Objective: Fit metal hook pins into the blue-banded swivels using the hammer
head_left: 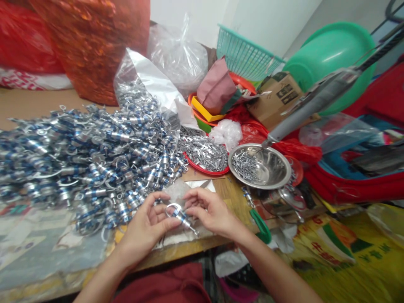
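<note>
Worktop's L side: big heap of blue-and-silver metal fittings (104, 155), spreading twd the front edge; looks like the bulk of the qty, but can't tell if they're finished. Near the front edge, mid-worktop: L hand (151, 221) pinches one blue-and-silver fitting w/ a curved silver hook (180, 216) btwn thumb & fingers. R hand (213, 210) has half-curled fingers right by it; can't tell if they grip. This pc has its hook on; completeness unclear. Farther R: round red tray (208, 172) w/ flat silver metal parts (210, 155), then shiny steel bowl (273, 168) w/ thin silver pins (245, 165), so loose parts remain.
</note>
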Motion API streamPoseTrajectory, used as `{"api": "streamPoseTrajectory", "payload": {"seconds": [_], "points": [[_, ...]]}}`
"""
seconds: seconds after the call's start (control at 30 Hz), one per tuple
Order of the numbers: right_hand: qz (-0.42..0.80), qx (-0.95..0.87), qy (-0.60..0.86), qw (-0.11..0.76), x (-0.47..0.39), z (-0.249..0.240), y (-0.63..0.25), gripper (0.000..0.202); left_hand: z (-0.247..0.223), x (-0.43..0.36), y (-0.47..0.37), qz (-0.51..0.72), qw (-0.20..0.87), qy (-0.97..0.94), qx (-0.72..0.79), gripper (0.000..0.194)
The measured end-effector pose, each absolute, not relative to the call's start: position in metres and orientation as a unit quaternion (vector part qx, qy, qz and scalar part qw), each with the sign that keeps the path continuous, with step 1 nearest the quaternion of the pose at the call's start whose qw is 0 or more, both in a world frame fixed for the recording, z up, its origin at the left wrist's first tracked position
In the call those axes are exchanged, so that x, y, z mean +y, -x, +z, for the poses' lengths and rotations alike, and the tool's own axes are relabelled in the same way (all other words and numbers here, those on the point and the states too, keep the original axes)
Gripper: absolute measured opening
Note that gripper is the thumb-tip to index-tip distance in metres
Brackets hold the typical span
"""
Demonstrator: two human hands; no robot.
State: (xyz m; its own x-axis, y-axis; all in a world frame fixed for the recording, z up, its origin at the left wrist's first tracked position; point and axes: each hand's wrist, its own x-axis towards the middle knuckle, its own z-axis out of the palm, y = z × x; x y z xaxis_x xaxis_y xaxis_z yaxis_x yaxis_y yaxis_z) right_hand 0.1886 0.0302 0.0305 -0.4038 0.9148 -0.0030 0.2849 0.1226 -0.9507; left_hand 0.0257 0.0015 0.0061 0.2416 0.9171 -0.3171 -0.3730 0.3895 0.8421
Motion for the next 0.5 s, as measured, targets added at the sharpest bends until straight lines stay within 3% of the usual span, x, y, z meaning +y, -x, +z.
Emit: {"api": "streamPoseTrajectory", "payload": {"seconds": [0.3,0.4,0.5], "points": [[0.52,-0.639,0.448,0.347,0.034,0.03,-0.175,0.023,0.008,0.001,-0.026,0.453,0.719,-0.314,0.422,0.048],[0.434,-0.692,0.459,0.348,0.028,0.029,-0.179,0.022,0.007,0.001,-0.026,0.455,0.72,-0.316,0.418,0.047],[0.296,-0.769,0.484,0.294,0.017,0.032,-0.186,0.024,0.005,0.001,-0.026,0.455,0.719,-0.32,0.418,0.046]]}}
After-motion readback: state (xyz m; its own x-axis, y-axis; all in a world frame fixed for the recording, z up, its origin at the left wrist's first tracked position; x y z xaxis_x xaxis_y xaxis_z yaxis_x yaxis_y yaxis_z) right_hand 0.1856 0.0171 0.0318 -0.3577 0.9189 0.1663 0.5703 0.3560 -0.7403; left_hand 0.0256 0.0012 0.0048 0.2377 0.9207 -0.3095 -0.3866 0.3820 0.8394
